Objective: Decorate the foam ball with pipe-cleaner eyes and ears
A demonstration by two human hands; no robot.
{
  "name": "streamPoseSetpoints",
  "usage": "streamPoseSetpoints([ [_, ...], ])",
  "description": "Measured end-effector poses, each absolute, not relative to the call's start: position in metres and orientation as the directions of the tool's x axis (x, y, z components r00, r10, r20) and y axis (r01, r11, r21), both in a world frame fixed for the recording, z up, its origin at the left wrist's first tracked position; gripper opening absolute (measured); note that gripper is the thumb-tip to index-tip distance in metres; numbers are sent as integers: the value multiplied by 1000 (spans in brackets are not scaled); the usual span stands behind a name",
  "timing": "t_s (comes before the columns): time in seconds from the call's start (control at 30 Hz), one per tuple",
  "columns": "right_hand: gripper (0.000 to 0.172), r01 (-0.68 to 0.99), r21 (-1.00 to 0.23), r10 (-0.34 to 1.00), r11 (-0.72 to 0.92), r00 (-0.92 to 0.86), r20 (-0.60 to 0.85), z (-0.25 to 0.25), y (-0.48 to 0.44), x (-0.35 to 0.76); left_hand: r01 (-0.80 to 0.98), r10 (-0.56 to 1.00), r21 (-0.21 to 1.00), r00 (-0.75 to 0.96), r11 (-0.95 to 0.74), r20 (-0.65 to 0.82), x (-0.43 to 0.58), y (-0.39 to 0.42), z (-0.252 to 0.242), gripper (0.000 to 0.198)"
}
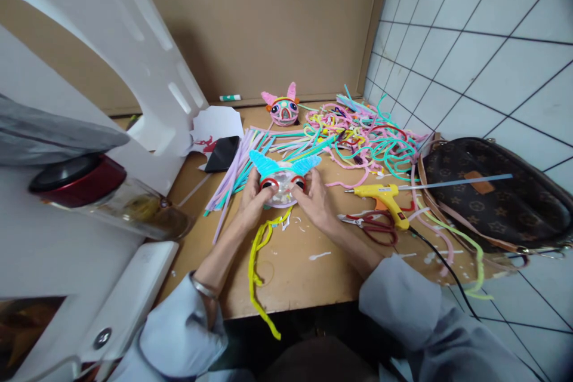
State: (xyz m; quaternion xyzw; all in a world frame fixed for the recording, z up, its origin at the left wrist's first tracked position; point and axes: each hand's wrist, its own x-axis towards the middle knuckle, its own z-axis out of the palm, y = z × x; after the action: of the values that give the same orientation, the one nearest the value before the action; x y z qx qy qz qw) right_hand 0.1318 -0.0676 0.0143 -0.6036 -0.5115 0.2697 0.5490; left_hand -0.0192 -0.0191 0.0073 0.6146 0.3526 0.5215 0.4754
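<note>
Between both hands is a clear, rounded animal-head craft [283,186] with blue fuzzy ears and red-ringed eyes. My left hand [254,198] is closed on its left side, thumb near one eye. On the other side my right hand [314,197] grips it the same way, thumb beside the other eye. Below the craft a yellow pipe cleaner [253,262] trails over the table toward the front edge; whether it is attached I cannot tell. Behind, a similar craft with pink ears [284,111] stands on the table.
Right of my hands lie a yellow glue gun [385,197], red-handled scissors [378,228] and a brown bag [496,191]. Straight pipe cleaners [230,170], a tangled pile [362,131] and a black phone [222,154] lie behind. A glass bottle [129,206] is at left.
</note>
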Motion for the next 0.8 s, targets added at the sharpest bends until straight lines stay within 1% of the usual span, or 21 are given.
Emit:
streamPoseSetpoints([
  [0.1,38,333,-937,906,110,354,232,13,-67,130,-97,919,953,252,-287,303,-18,-20,11,57],
  [0.3,33,325,-936,891,136,373,259,13,-69,130,-122,915,948,250,-294,316,-17,-18,11,58],
  [0.47,32,347,-933,894,90,386,230,13,-68,131,-171,919,950,257,-262,300,-17,-15,5,59],
  [0.63,34,338,-940,902,54,388,191,15,-67,133,-166,933,960,246,-227,264,-15,-15,2,60],
  [0.8,37,279,-960,910,19,394,133,18,-65,135,-161,943,961,212,-226,257,-12,-16,1,59],
])
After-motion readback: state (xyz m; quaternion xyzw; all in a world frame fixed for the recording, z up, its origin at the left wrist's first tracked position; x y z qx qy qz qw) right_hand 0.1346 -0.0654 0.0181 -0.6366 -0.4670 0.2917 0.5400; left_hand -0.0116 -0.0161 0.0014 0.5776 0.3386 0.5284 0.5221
